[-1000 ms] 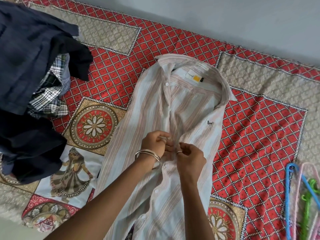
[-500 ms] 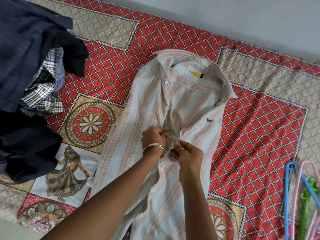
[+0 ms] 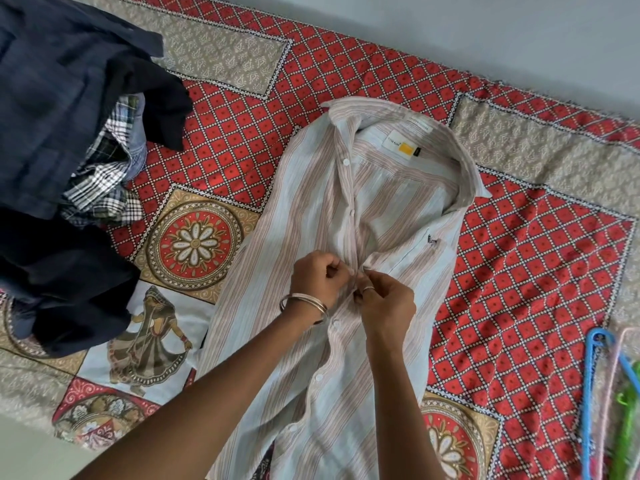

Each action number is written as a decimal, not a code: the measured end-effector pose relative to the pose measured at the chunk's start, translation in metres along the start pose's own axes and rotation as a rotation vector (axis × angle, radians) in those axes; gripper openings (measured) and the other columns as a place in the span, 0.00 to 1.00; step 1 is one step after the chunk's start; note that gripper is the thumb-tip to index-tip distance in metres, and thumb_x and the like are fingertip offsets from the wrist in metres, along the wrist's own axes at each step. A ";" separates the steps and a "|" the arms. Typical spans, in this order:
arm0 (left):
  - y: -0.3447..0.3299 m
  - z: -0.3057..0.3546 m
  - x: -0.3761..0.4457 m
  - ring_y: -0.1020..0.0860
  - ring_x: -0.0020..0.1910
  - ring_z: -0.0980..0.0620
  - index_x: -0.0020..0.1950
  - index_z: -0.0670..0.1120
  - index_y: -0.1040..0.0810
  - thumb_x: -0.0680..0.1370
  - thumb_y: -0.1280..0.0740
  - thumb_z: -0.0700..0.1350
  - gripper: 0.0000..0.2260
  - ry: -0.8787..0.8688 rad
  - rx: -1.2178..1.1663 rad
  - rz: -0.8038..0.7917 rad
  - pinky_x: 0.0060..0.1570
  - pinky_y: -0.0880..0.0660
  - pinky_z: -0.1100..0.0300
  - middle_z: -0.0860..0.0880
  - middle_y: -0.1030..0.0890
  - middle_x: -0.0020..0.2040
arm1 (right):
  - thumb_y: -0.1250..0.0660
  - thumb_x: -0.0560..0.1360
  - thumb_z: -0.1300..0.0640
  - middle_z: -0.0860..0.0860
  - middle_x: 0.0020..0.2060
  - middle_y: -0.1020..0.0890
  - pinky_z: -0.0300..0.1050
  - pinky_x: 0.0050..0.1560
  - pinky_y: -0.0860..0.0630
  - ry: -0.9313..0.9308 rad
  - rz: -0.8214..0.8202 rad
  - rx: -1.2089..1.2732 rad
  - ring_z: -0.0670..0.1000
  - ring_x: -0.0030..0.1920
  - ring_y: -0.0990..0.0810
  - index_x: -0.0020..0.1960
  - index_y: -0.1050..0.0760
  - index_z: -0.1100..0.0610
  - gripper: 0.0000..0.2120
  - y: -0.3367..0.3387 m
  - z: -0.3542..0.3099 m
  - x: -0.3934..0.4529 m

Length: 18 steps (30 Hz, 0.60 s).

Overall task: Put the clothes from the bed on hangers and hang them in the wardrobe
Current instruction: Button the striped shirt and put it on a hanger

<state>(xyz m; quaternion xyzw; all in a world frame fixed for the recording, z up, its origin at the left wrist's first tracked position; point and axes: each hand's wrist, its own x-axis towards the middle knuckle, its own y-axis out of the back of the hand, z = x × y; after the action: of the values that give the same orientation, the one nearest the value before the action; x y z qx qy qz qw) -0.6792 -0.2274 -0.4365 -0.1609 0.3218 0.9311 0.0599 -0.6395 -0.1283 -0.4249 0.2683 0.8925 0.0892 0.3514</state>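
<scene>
Head view has us looking down on the striped shirt [image 3: 311,244], spread front-up on the bed [image 3: 519,271] with its collar toward the wall. Our left hand [image 3: 317,282] and right hand [image 3: 388,299] meet at the middle of the shirt's front strip, fingers curled tight and pinching the two edges together at one button. We cannot tell whether it is going in or coming out of its hole.

To do this well, we judge that one hand should hold the buttonhole edge taut while the other tilts the button edge-on and slides it through, not dragging the cloth. The buttons above our hands toward the collar look open, and the collar gapes, which leaves room for a hanger to slip in.

Beside the shirt, off its pocket side at the bed's near edge, lie the hangers [image 3: 595,393], blue, pink and green. On the shirt's other side sits the pile of dark clothes [image 3: 62,133], with a checked one among them, not yet hung.
</scene>
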 end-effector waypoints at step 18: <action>-0.001 0.018 0.001 0.21 0.40 0.43 0.40 0.38 0.19 0.74 0.32 0.42 0.08 -0.003 0.066 -0.075 0.43 0.23 0.48 0.42 0.19 0.40 | 0.36 0.78 0.68 0.55 0.42 0.15 0.46 0.45 0.18 0.052 -0.104 0.147 0.52 0.43 0.16 0.54 0.18 0.62 0.10 0.013 0.005 -0.001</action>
<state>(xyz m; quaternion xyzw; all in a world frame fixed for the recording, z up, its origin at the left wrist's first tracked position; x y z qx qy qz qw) -0.6845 -0.2159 -0.4243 -0.1693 0.3461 0.9173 0.1003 -0.6302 -0.1185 -0.4231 0.2442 0.9182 0.0119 0.3115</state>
